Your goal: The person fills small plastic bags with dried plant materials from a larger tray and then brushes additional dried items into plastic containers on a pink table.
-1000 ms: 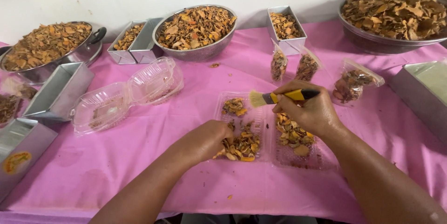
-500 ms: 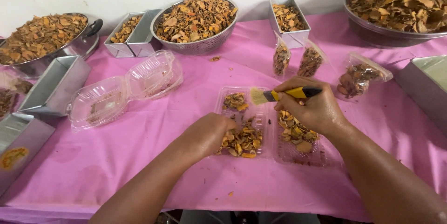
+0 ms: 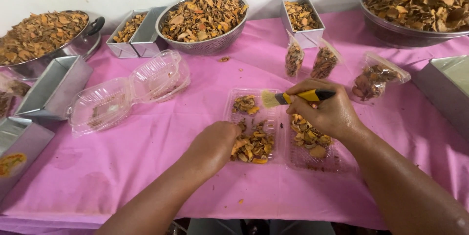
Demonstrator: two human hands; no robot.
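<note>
Right hand (image 3: 328,113) closed around a small brush (image 3: 292,98) with a yellow and black handle, bristles pointing left over the open clear clamshell tray (image 3: 254,117). Most of the handle is hidden in the fist. Left hand (image 3: 215,142) is curled at the tray's left edge, touching the dried orange-brown chips (image 3: 251,144) in it; fingertips are tucked under, so can't tell if it pinches a chip or just rests there. The tray's right half holds more chips, partly covered by the right hand.

Surface: pink tablecloth (image 3: 146,166), a few crumbs on it. An empty clamshell (image 3: 129,93) sits open to the left (cloudy plastic, contents hard to read). Three small filled bags (image 3: 325,61) stand beyond the brush. At the back, a mesh bowl (image 3: 202,20) full of chips, metal loaf tins (image 3: 132,32), and a pot (image 3: 46,39) cut off at left. Another big bowl (image 3: 420,5) is cut off at top right. White wall behind.
</note>
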